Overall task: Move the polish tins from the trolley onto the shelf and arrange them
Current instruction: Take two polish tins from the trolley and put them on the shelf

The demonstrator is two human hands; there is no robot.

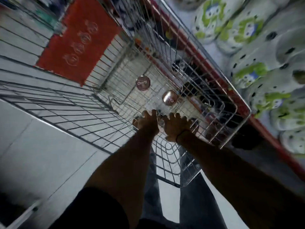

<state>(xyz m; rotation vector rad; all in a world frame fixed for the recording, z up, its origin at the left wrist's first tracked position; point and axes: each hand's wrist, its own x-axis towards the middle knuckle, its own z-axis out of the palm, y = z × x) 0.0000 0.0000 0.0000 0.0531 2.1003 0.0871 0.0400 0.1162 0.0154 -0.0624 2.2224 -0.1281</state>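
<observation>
I look down into a wire trolley (82, 113). Two round reddish-brown polish tins lie on its mesh floor: one with white lettering (143, 83) and one tilted, shiny tin (169, 98) to its right. My left hand (147, 123) and my right hand (177, 128) reach deep into the basket, side by side, just below the tins. Their fingers curl down over something on the trolley floor; what lies under them is hidden. The frame is blurred.
A red sign (79, 40) hangs on the trolley's far end. A red-edged shelf (214, 76) runs along the right, with white and green shoes (247, 30) above it. Pale floor tiles (41, 154) lie to the left.
</observation>
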